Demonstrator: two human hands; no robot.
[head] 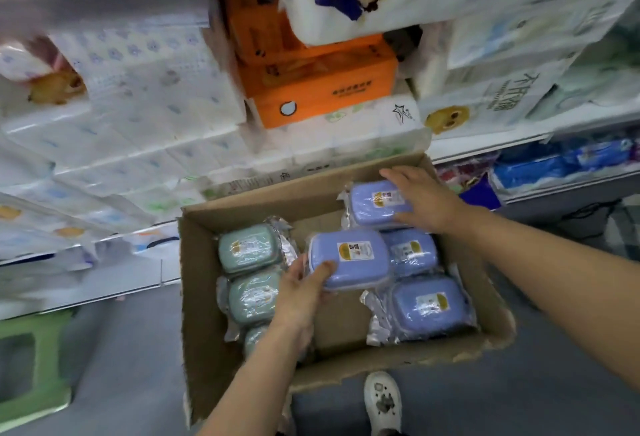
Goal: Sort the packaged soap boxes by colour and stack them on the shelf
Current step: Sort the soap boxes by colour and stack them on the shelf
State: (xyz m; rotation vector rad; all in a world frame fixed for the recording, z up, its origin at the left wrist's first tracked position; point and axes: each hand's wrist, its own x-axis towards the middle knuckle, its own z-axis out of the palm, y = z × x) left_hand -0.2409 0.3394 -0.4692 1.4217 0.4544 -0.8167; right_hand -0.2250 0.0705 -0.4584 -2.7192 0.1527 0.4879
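**Both hands on blue boxes, none yet on the shelf**

Nearest the camera, below the near edge of the open brown cardboard carton, a white perforated clog stands on the grey floor.

Inside the carton, the left hand grips a blue rounded plastic soap box in clear film by its near-left corner, thumb on top, the box tilted up above the bare carton bottom. The right hand lies over a second blue wrapped soap box at the far right corner, fingers curved around its right end; whether it has lifted is unclear.

Sorting inside the carton looks largely done: the pale green wrapped soap boxes line the left wall, and two more blue soap boxes sit along the right wall. Stacking appears barely begun, since no soap box is visible on the white shelf behind, which holds white tissue packs and an orange tissue carton.

Each box is smooth, round-cornered, with a small yellow-and-white label on its lid; the film is crinkly and glossy, likely slippery.
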